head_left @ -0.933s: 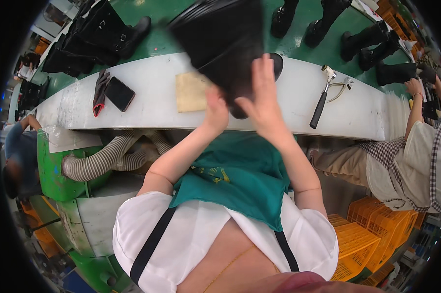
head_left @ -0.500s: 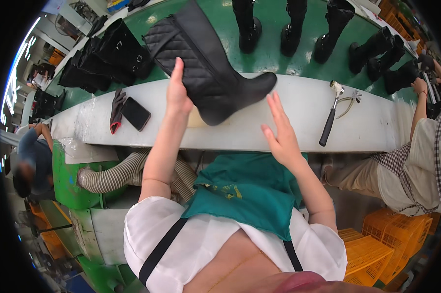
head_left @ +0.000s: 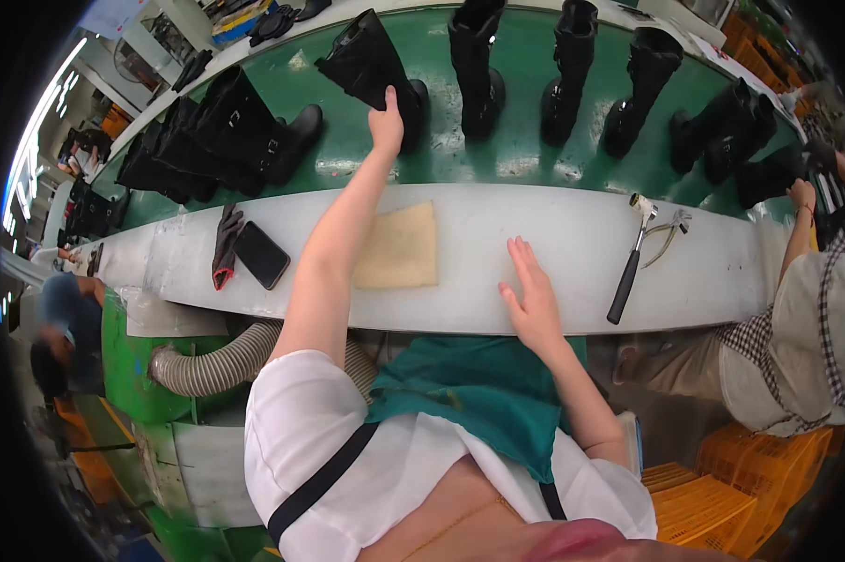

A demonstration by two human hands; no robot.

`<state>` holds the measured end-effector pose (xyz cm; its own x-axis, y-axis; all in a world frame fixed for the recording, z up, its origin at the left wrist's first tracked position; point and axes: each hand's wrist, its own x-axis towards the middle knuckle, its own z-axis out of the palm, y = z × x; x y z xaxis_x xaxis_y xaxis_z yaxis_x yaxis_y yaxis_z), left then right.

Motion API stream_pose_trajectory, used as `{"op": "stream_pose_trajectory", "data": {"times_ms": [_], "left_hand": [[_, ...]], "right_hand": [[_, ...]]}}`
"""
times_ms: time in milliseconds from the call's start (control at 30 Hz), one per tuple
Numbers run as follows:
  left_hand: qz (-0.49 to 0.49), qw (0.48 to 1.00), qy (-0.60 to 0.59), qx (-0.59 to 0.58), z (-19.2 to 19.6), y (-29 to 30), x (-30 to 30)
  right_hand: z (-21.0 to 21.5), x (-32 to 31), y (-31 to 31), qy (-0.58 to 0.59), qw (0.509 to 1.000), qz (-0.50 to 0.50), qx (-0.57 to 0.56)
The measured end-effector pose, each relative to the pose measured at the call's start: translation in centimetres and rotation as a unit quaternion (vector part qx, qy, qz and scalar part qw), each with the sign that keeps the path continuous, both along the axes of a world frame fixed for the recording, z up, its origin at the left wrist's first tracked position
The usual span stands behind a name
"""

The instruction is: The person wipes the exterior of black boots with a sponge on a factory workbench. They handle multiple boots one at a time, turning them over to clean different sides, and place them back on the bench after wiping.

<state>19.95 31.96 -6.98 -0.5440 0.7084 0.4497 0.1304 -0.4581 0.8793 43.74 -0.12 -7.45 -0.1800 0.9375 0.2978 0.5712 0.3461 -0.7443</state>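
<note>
1. L hand (head_left: 386, 120) closed on black boot (head_left: 371, 66), upright on green belt (head_left: 525, 159).
2. R hand (head_left: 533, 298) spread flat, empty, on white bench (head_left: 572, 244).
3. Tan pad (head_left: 399, 246) between arms; hammer (head_left: 630, 270) to R.

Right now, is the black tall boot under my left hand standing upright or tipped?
Tipped: the black tall boot leans left on the green conveyor belt, left hand on it.

We are gripping the black boot (head_left: 371, 70) on the green conveyor belt (head_left: 525, 150) with our left hand (head_left: 387, 126), while resting our right hand (head_left: 533, 295), fingers spread, on the white bench (head_left: 553, 234) beside the tan pad (head_left: 399, 248).
</note>
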Motion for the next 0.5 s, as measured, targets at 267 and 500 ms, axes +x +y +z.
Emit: {"op": "stream_pose_trajectory", "data": {"times_ms": [267,500], "left_hand": [[-0.208,0.971,0.093,-0.067,0.5,-0.8,-4.1],[-0.171,0.910,-0.321,-0.198,2.4,-7.9,-18.6]], "right_hand": [[0.0,0.1,-0.3,-0.023,1.000,-0.006,0.004],[0.0,0.0,-0.4,-0.004,1.000,0.000,-0.001]]}}
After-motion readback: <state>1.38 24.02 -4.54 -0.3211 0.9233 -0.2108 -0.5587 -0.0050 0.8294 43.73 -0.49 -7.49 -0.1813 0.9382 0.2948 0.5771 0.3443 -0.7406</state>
